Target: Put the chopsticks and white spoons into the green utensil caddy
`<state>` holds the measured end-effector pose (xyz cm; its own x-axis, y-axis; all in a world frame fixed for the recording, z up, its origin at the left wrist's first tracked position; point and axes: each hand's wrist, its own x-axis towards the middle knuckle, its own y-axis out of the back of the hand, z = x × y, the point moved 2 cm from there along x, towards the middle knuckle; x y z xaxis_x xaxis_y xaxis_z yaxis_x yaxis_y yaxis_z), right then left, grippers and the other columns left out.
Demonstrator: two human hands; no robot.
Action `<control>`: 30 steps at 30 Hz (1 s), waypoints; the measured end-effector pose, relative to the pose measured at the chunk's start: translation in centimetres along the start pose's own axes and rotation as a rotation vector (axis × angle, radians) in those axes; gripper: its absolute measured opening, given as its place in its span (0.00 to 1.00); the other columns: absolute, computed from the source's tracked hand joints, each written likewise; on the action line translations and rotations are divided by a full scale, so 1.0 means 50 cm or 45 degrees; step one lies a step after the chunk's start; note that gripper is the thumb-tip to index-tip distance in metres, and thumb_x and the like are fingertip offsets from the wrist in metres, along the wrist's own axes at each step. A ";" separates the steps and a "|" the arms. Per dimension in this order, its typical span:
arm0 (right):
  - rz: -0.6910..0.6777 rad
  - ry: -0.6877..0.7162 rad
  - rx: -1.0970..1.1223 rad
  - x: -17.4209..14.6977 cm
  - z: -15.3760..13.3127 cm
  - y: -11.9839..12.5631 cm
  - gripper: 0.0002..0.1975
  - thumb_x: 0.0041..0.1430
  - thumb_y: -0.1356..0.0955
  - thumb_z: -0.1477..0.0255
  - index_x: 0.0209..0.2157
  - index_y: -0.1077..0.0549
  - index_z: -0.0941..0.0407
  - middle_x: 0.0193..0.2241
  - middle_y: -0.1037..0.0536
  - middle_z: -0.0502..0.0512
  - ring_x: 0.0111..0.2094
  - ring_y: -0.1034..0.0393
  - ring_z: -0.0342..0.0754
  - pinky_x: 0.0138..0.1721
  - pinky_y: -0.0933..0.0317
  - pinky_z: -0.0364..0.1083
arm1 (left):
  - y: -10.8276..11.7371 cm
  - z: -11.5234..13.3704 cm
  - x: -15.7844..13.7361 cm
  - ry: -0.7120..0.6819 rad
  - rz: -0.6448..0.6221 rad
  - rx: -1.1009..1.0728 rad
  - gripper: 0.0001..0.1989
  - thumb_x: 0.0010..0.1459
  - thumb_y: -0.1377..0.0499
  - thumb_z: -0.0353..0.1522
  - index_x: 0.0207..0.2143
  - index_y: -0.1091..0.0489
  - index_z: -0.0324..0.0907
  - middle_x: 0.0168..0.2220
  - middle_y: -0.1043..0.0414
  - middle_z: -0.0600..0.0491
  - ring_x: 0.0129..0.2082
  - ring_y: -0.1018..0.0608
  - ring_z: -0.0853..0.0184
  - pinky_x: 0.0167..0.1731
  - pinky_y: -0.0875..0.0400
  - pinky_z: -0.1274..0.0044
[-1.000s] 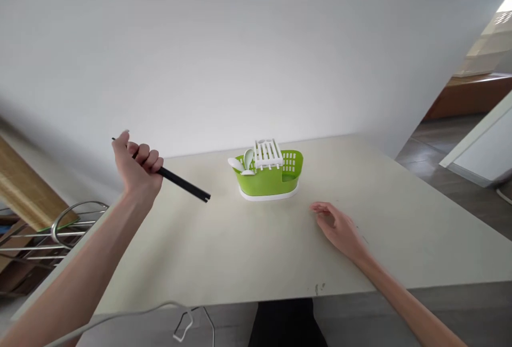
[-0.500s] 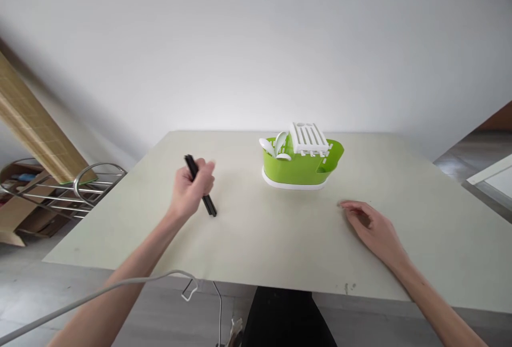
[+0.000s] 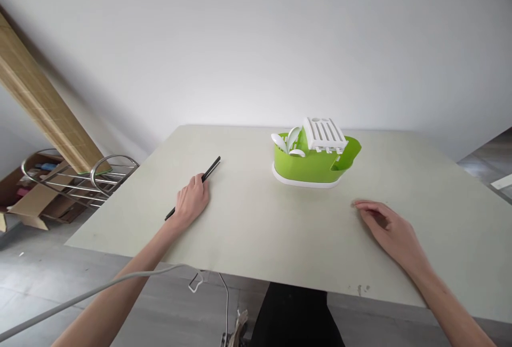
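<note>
My left hand lies palm down on the left part of the table, closed over a bunch of black chopsticks. They lie slantwise, their ends showing past both sides of the hand. On the right, my right hand rests on its side on the tabletop, loosely curved and open, with nothing visible in it. Between the hands, farther back, stands a green cutlery holder with a white base. White spoons lean in its left end, and a white slotted rack sits on top.
The pale table reaches back to a white wall. A grey cable crosses above my left forearm. Left of the table are a metal rack, a cardboard box and a long tan board.
My left hand has turned palm down and lowered the chopsticks from a raised, tilted hold onto the table. My right hand keeps its pose; the view has shifted slightly left.
</note>
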<state>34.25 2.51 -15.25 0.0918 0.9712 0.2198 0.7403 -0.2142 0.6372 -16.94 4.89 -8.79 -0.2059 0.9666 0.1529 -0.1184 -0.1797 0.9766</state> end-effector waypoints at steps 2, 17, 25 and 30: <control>0.003 -0.006 0.004 0.000 -0.001 0.001 0.16 0.64 0.34 0.54 0.42 0.21 0.48 0.51 0.16 0.54 0.48 0.21 0.58 0.38 0.29 0.51 | -0.009 -0.007 -0.014 0.002 0.065 0.090 0.25 0.72 0.57 0.40 0.64 0.37 0.38 0.54 0.26 0.34 0.52 0.21 0.44 0.46 0.26 0.60; -0.013 -0.049 0.008 -0.001 0.006 0.002 0.17 0.63 0.34 0.53 0.42 0.20 0.47 0.51 0.16 0.53 0.48 0.22 0.59 0.38 0.31 0.51 | -0.051 -0.007 -0.039 0.013 0.162 0.020 0.33 0.72 0.60 0.42 0.73 0.43 0.38 0.73 0.41 0.38 0.74 0.42 0.43 0.70 0.50 0.51; -0.025 -0.071 0.022 -0.003 0.005 0.002 0.16 0.64 0.35 0.54 0.43 0.20 0.46 0.52 0.16 0.50 0.52 0.23 0.58 0.43 0.32 0.52 | -0.018 -0.076 -0.054 -0.270 -0.027 0.037 0.32 0.74 0.58 0.45 0.72 0.40 0.39 0.73 0.40 0.46 0.74 0.40 0.51 0.72 0.44 0.58; -0.039 -0.070 0.040 -0.002 0.004 -0.001 0.17 0.64 0.35 0.54 0.43 0.21 0.47 0.52 0.16 0.52 0.51 0.22 0.58 0.40 0.31 0.51 | -0.011 -0.101 -0.049 -0.154 0.006 -0.098 0.29 0.75 0.59 0.42 0.70 0.37 0.43 0.72 0.38 0.50 0.73 0.38 0.56 0.71 0.41 0.60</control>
<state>34.34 2.43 -15.43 0.1041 0.9818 0.1590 0.7638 -0.1814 0.6195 -21.27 1.70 -10.44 -0.0882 0.9799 0.1790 -0.1931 -0.1931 0.9620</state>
